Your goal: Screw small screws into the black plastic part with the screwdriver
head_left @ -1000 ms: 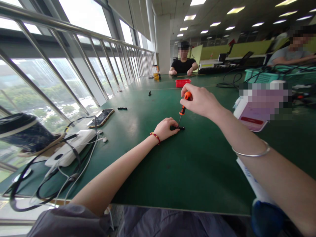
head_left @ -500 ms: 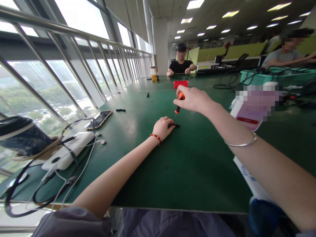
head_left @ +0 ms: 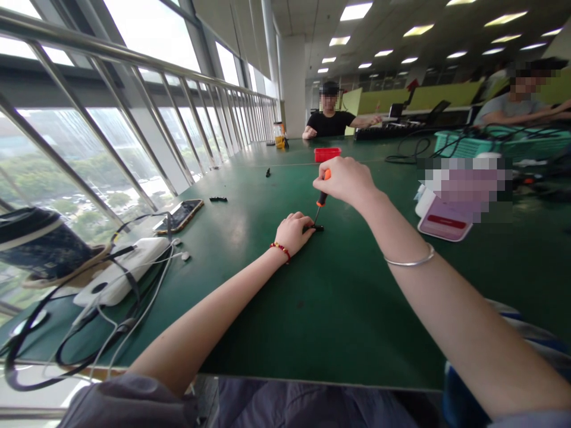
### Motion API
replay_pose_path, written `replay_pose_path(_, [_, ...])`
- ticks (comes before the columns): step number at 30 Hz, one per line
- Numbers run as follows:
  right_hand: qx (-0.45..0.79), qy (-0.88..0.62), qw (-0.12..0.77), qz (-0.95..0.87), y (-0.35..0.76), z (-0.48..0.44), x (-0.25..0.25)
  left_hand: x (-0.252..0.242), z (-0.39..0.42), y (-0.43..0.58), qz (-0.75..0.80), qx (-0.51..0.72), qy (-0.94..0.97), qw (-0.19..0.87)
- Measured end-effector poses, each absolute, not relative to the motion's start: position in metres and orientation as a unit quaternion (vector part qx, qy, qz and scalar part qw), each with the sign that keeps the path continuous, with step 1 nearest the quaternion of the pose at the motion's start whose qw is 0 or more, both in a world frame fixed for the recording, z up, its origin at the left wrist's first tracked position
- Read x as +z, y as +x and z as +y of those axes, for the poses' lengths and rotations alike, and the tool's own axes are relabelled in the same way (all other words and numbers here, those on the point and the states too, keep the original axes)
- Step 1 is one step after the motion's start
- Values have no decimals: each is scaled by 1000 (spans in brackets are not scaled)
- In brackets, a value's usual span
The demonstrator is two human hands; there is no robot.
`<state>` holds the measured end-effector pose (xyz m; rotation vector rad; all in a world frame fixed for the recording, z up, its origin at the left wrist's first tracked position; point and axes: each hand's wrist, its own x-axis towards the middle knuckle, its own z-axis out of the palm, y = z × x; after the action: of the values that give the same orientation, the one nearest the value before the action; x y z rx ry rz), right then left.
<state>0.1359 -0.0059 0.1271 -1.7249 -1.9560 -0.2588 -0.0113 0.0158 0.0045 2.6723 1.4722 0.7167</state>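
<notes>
My right hand (head_left: 344, 179) is closed round the orange handle of a small screwdriver (head_left: 322, 196), held nearly upright. Its tip rests on a small black part (head_left: 316, 227) lying on the green table (head_left: 339, 285). My left hand (head_left: 293, 232), with a red bead bracelet at the wrist, lies on the table and pinches that black part from the left. Most of the part is hidden under the fingers.
A phone (head_left: 180, 215), a white power bank with tangled cables (head_left: 116, 273) and a dark bag (head_left: 38, 244) lie at the left. Small black parts (head_left: 218, 199) and a red tray (head_left: 327, 154) sit farther back. A pink-and-white box (head_left: 444, 217) is at right. Two people sit at the far end.
My right hand with the screwdriver has shifted slightly left and its grip has turned on the handle. The left hand stays on the black part. The far person has stretched an arm out.
</notes>
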Motion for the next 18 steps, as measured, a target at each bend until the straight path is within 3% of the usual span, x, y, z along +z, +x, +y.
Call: replay_pose_path(18, [-61,-629,257,-731,131,-13,134,5,14,-13,460,235,856,20])
